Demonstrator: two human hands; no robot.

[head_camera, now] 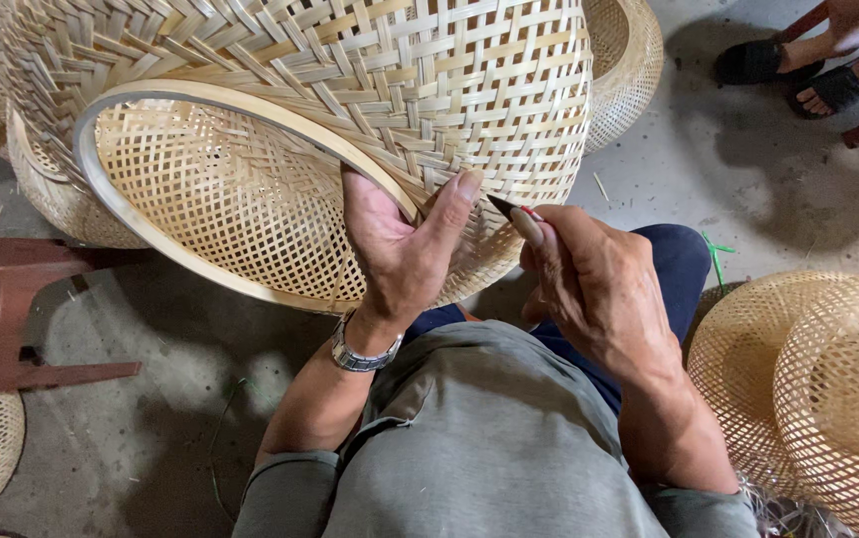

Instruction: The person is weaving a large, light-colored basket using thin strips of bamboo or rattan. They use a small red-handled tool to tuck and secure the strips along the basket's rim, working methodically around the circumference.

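Head view: a large woven bamboo basket (pixel 350 130) lies tilted over the person's lap. The left hand (pixel 400 244) grips its rim, thumb on the weave. The right hand (pixel 589 284) pinches a small pointed tool (pixel 507 208) just beside that rim.

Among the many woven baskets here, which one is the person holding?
The large basket with the pale hoop rim, gripped by the left hand; the others sit untouched around it.

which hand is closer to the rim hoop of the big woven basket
Left. The left hand grips the basket with its thumb pressed on the rim hoop. The right hand sits just beside it, holding a small pointed tool aimed at the weave.
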